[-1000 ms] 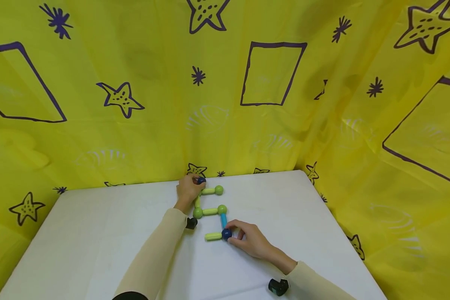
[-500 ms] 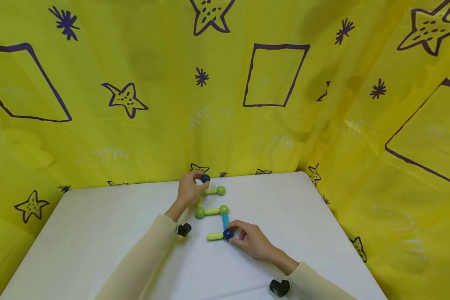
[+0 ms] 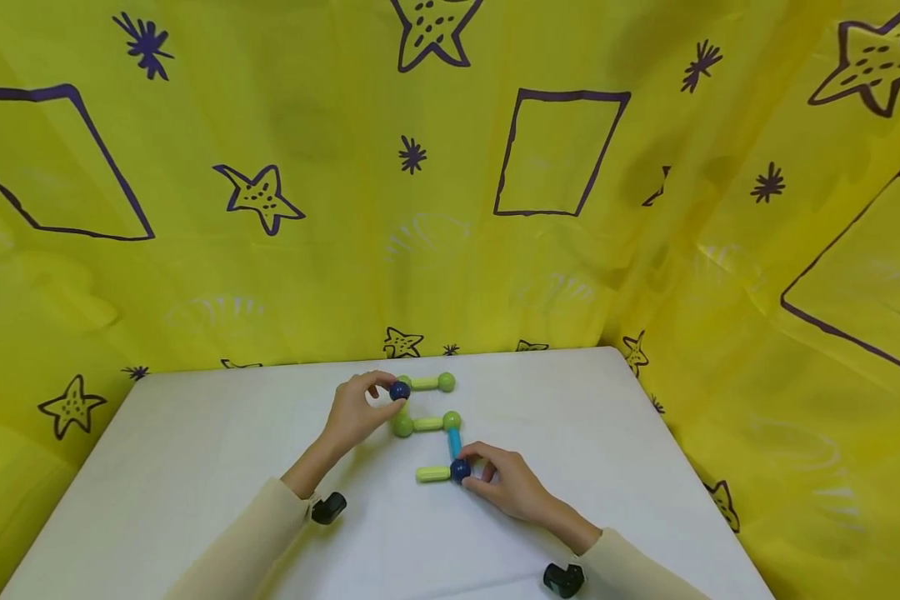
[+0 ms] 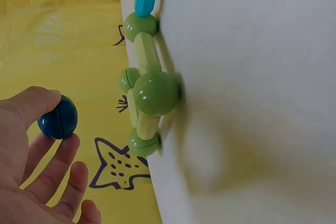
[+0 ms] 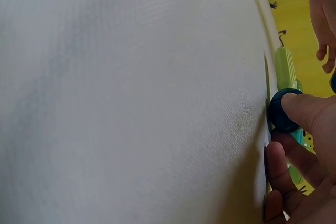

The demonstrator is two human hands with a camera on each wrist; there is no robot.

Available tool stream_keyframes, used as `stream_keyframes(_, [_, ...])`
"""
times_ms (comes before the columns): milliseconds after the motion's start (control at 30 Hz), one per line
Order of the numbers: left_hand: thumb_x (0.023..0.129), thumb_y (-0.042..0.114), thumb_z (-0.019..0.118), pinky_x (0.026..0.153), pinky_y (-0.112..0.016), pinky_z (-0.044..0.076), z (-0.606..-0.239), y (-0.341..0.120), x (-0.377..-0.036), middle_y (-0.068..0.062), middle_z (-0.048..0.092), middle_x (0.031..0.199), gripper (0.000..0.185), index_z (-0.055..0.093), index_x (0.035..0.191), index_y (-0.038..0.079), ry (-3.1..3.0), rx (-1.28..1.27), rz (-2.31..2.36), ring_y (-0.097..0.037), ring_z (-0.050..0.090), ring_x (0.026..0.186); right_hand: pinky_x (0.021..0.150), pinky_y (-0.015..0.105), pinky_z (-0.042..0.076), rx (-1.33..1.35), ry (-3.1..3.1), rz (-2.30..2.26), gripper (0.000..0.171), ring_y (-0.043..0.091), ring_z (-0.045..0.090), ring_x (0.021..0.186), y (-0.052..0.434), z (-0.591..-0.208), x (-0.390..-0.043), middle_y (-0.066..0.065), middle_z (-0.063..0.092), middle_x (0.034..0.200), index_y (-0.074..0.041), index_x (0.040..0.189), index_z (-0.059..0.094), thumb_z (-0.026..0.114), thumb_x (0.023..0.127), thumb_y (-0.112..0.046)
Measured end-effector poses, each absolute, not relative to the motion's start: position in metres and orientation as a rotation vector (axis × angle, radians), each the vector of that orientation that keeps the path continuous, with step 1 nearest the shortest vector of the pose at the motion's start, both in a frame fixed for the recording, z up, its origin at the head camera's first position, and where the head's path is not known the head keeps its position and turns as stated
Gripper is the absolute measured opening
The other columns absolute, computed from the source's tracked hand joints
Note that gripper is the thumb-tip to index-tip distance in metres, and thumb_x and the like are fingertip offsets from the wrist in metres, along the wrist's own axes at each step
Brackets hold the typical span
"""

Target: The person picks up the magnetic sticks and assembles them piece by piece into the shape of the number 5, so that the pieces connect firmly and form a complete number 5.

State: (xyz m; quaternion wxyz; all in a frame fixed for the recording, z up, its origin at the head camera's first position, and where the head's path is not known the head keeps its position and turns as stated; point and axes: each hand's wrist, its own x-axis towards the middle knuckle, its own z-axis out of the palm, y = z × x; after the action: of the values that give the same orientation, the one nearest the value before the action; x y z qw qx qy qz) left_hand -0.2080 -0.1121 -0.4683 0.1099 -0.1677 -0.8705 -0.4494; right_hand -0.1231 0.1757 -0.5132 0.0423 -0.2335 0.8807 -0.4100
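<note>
My left hand (image 3: 354, 413) pinches a dark blue ball (image 3: 400, 391) between thumb and fingers. In the left wrist view this ball hangs in the air, apart from the chain. Green balls (image 3: 402, 426) and light green rods (image 3: 427, 424) lie joined in a zigzag on the table, with one blue rod (image 3: 454, 442). A second dark blue ball (image 3: 461, 471) sits at the near end of that rod, and my right hand (image 3: 513, 483) pinches it. A light green rod (image 3: 432, 474) sticks out left from it. The far-left green ball is partly hidden behind the held ball.
The white table (image 3: 607, 467) ends at a yellow patterned curtain (image 3: 330, 275) behind and to the right. Black wrist cameras sit on both arms, at the left cuff (image 3: 329, 507) and the right cuff (image 3: 563, 580).
My left hand first lifts the dark blue ball from near the chain's far end, then draws it left and nearer to me. The right hand keeps its pinch in place.
</note>
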Motion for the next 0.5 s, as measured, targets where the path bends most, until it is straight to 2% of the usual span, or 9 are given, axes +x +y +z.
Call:
stream_keyframes(133, [0.079, 0.013, 0.089, 0.073, -0.033, 0.044, -0.476, -0.122, -0.189, 0.003, 0.074, 0.096, 0.031, 0.076, 0.107, 0.011, -2.571, -0.516, -1.31, -0.02, 0.058, 0.082, 0.065, 0.023, 0.046, -0.716, 2.705, -1.24, 0.033, 0.004, 0.056, 0.073, 0.176, -0.514, -0.123, -0.006, 0.071, 0.11, -0.017, 0.126, 0.068, 0.077, 0.093, -0.016])
stream_keyframes(300, [0.077, 0.011, 0.09, 0.068, -0.028, 0.045, -0.492, -0.131, -0.167, 0.006, 0.072, 0.091, 0.029, 0.076, 0.102, 0.012, -2.599, -0.578, -1.288, -0.019, 0.058, 0.077, 0.064, 0.023, 0.047, -0.735, 2.719, -1.246, 0.033, 0.003, 0.056, 0.072, 0.177, -0.514, -0.123, -0.003, 0.072, 0.114, -0.015, 0.125, 0.068, 0.077, 0.094, -0.016])
stream_keyframes(500, [0.076, 0.013, 0.09, 0.065, -0.026, 0.041, -0.505, -0.139, -0.151, 0.011, 0.068, 0.083, 0.025, 0.075, 0.096, 0.013, -2.708, -0.704, -1.248, -0.012, 0.052, 0.069, 0.062, 0.023, 0.046, -0.766, 2.716, -1.262, 0.032, 0.004, 0.055, 0.07, 0.176, -0.513, -0.123, -0.001, 0.073, 0.112, -0.015, 0.124, 0.068, 0.077, 0.093, -0.015])
